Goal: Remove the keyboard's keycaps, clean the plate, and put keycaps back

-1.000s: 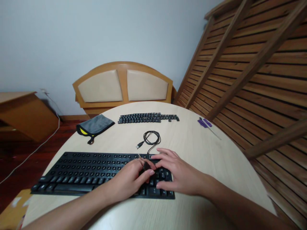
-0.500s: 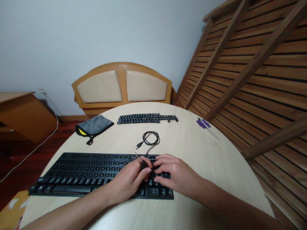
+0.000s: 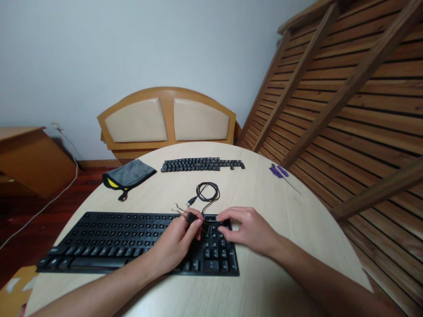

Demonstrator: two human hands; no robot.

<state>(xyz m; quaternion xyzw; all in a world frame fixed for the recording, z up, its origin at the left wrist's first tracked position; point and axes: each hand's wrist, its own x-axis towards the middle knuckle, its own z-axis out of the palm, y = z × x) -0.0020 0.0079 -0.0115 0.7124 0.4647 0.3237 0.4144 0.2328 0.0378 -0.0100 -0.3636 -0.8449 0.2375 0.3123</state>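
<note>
A black keyboard (image 3: 99, 240) lies in front of me, its upper rows stripped of keycaps down to the switches. The lower row and the number pad (image 3: 214, 253) still carry caps. My left hand (image 3: 180, 235) is closed around a keycap puller (image 3: 191, 218), a small black grip with thin wire prongs at both ends. One pair of prongs points up and left; the other reaches over the upper number pad. At the pad's upper right is my right hand (image 3: 246, 229), thumb and fingers curved and apart, with nothing visible between them.
Behind the keyboard, a coiled USB cable (image 3: 208, 200) rests on the round table (image 3: 264, 193). Removed keycaps (image 3: 191, 164) stand in rows at the back. A grey cloth (image 3: 130, 174) is at left, a purple-ended brush-like tool (image 3: 279, 171) at right.
My left hand has drawn slightly left and tilted the puller, so more of its prongs show. My right hand has shifted right and its fingers have spread, uncovering more of the number pad.
</note>
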